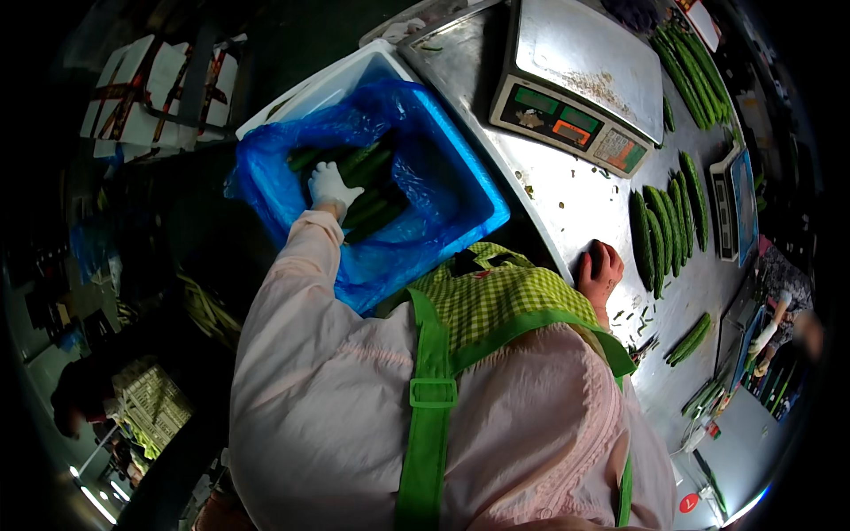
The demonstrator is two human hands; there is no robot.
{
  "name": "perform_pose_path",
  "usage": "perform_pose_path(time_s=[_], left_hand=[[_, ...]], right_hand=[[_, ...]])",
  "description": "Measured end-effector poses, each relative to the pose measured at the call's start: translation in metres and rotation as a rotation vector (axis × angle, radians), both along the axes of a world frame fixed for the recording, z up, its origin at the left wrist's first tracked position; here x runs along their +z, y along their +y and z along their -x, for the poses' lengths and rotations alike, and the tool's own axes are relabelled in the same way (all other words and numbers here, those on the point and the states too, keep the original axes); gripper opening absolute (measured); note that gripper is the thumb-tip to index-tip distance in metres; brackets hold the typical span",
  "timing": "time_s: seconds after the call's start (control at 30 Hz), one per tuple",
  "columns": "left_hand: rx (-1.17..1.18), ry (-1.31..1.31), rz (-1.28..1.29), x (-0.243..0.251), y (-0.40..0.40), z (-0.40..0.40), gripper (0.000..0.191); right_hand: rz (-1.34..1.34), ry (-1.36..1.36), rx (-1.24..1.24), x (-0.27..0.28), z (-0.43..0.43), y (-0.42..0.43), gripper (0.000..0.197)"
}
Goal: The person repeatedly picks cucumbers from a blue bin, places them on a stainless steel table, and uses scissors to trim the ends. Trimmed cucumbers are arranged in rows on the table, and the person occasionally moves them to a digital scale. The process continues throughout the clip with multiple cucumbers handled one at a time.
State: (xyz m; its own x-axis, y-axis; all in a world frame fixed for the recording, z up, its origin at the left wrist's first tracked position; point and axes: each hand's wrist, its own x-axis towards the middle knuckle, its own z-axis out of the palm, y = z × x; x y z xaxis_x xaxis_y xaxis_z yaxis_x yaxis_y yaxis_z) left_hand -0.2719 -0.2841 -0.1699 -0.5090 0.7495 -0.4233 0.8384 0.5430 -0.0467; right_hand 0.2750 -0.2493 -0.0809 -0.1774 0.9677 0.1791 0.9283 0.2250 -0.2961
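Observation:
My left hand (pixel 332 190), in a white glove, lies on dark green cucumbers (pixel 368 166) in a box lined with blue plastic film (pixel 435 176); its thumb stands apart and nothing shows gripped. My right hand (pixel 600 271), bare, rests on the near edge of the metal table (pixel 551 199), its fingers slightly bent and thumb apart. Right of it, several cucumbers (pixel 667 226) lie side by side on the table, and one more cucumber (pixel 689 340) lies nearer. The depth of the box is in shadow and hides part of its contents.
A weighing scale (pixel 578 73) stands on the table beyond my right hand, with a bundle of cucumbers (pixel 690 76) past it. A second scale (pixel 734 202) stands at the right. Small green scraps (pixel 641 322) lie nearby. A person (pixel 783 299) is at the far right.

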Motion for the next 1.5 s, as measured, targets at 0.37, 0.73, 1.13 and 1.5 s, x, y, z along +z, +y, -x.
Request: perform_pose_path(time_s=[0.37, 0.73, 1.13, 1.5], left_hand=[[0.287, -0.747, 0.145, 0.036, -0.014, 0.009, 0.075], [0.222, -1.535, -0.143, 0.192, -0.016, -0.086, 0.072], [-1.363, -0.602, -0.312, 0.162, 0.144, -0.39, 0.056], [-1.527, -0.216, -0.793, 0.086, 0.128, -0.517, 0.08]], right_hand=[[-0.009, 0.01, 0.001, 0.004, 0.002, 0.002, 0.036], [0.032, 0.176, -0.048, 0.001, -0.001, -0.001, 0.03], [-0.057, 0.461, -0.412, 0.038, -0.104, -0.076, 0.026], [-0.137, 0.427, -0.641, 0.031, -0.115, -0.127, 0.029]])
